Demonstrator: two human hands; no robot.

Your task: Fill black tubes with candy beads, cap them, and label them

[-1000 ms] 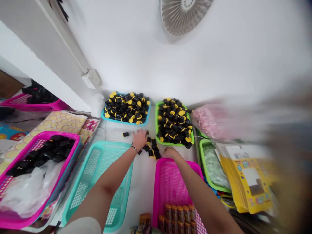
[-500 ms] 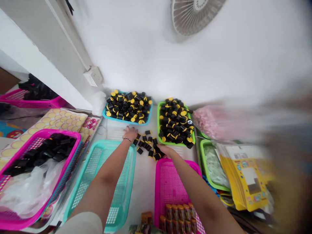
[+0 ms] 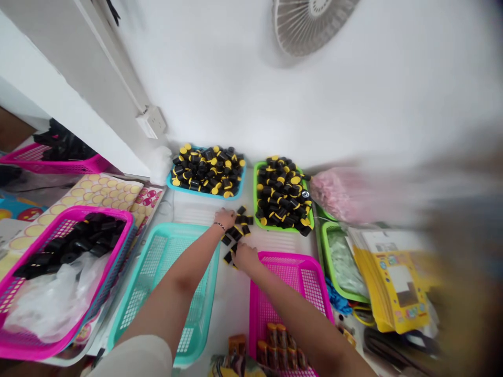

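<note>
Loose black cylinders with yellow ends [image 3: 237, 229] lie in a small scattered group on the white table top [image 3: 196, 213]. My left hand [image 3: 225, 218] rests at the group's left edge, palm down, touching or nearly touching the pieces. My right hand [image 3: 245, 257] lies over the group's lower end and hides some pieces. Both hands are close together. Heaps of the same cylinders fill a blue tray [image 3: 208, 197] and a green tray [image 3: 255, 193] just beyond my hands.
A teal basket [image 3: 165, 246] and a pink basket [image 3: 288, 257] sit under my forearms, the pink one holding orange-brown cylinders [image 3: 279, 345]. A second pink basket [image 3: 78, 212] holds black parts. Yellow packets [image 3: 393, 283] and a pink bag [image 3: 338, 196] stand right, blurred. A white wall rises behind.
My right hand has moved left and toward me, onto the pieces. My left hand has shifted right, and the loose pieces now lie in a tighter group between my hands.
</note>
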